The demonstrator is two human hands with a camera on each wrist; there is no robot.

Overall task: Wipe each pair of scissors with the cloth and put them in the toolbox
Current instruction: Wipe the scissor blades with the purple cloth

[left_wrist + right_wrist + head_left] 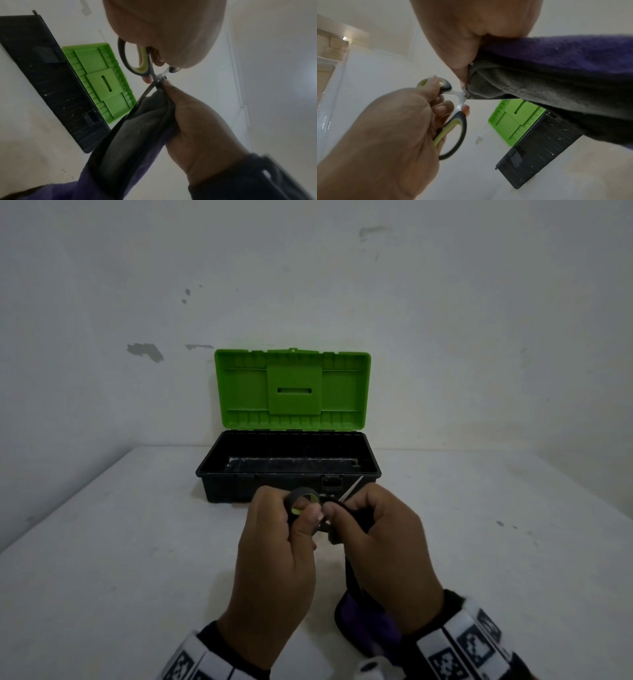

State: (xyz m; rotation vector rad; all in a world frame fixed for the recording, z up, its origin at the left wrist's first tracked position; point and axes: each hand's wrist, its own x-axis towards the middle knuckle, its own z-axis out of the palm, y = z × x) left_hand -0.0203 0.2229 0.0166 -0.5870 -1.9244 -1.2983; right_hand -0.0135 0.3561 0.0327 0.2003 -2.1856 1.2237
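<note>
Scissors [310, 501] gripped by left hand [274, 570]; right hand [387, 546] fingers pinch cloth [137, 128] round blade, near toolbox [287, 474] front rim.

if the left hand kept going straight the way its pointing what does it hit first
Probably the front wall of the toolbox, which sits just beyond the left hand gripping the scissors; depth is hard to judge.

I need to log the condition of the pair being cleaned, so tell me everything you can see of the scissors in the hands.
The scissors have dark grey handle loops lined in yellow-green and bright metal blades. The left hand holds them by the handles above the table, in front of the open toolbox. The blades are partly open: one is wrapped in the dark cloth, pinched by the right hand, and a thin bare tip sticks out toward the toolbox. No dirt or damage shows.
</note>
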